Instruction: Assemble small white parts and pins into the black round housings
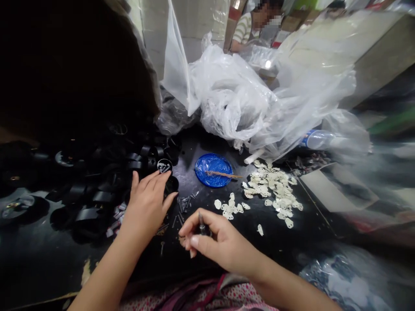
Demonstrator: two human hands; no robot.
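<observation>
My left hand [145, 201] reaches over the black parts with its fingers stretched and its thumb apart. Its fingertips are at a round black part with a shiny rim [164, 166]; whether they press on it I cannot tell. Curled fingers of my right hand [217, 237] hold a small dark tool with a thin pointed tip [201, 222], the tip facing up and away from me. Most of that tool is hidden in the palm. Between the hands lie several small dark screws or pins [184, 204]. Beyond them is a blue lid [212, 159] with glossy paste and a brown stick [223, 174].
Many black ring-shaped parts [94, 196] crowd the left side. Pale flat plates with holes [275, 188] lie in a loose pile at right. Crumpled clear plastic bags [233, 95] fill the back. A bag of small parts [343, 276] sits at lower right. Another person [243, 30] is behind.
</observation>
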